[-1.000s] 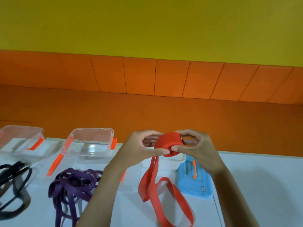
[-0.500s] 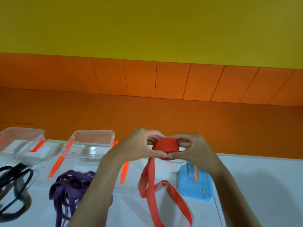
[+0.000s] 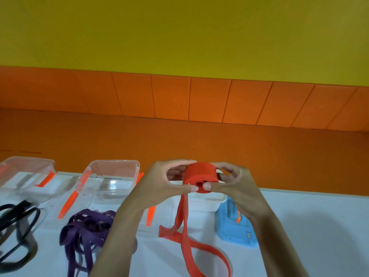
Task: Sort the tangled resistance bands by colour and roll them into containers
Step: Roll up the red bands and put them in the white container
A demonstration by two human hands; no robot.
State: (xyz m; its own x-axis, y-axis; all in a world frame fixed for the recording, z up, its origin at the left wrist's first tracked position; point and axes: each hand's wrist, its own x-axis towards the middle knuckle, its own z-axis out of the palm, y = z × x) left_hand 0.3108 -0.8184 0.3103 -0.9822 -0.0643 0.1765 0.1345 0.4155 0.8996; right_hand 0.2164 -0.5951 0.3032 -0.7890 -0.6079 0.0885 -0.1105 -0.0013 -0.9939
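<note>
White tabletop below a yellow wall with orange panels, left hand and right hand raised, fingers curled round a half-rolled red band, thumbs pinching its near face

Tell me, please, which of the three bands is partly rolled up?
The red band, pinched as a roll between the left hand and right hand, its tail trailing on the table; the purple band and black band lie loose and unrolled.

A white table; along its far edge stand a clear container, a second clear container and a white container; nearer lie black bands (far left), purple bands, a red band tail, a blue lid.
</note>
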